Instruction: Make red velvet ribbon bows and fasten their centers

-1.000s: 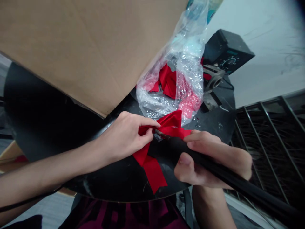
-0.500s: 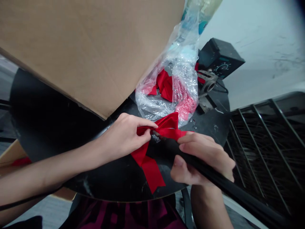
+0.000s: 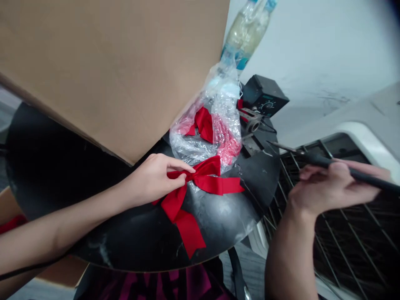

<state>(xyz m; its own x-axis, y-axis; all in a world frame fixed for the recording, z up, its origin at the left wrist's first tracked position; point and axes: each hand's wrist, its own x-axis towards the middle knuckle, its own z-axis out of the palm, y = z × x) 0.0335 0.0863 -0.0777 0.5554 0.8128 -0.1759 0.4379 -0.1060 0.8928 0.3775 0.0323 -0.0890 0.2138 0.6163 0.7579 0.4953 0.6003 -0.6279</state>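
A red ribbon bow (image 3: 207, 181) lies at the front of the black round table, its tails spread right and toward me. My left hand (image 3: 161, 175) pinches the bow near its knot between thumb and fingers. Out to the right, beyond the table edge, my right hand (image 3: 331, 187) grips a soldering iron (image 3: 321, 160) by its black handle. The iron's metal tip points left and is apart from the bow. Just behind the bow, a clear plastic bag (image 3: 190, 146) holds more red bows (image 3: 204, 125).
A large cardboard box (image 3: 109, 75) stands on the left of the table (image 3: 125, 246). Behind the bag are a black soldering station (image 3: 265, 96), an iron stand (image 3: 251, 121) and wrapped bottles (image 3: 246, 33). A white-framed wire rack (image 3: 359, 129) is at the right.
My right hand has drawn the soldering iron away from the bow's knot, out to the right. My left hand keeps its pinch on the bow. The view has shifted slightly.
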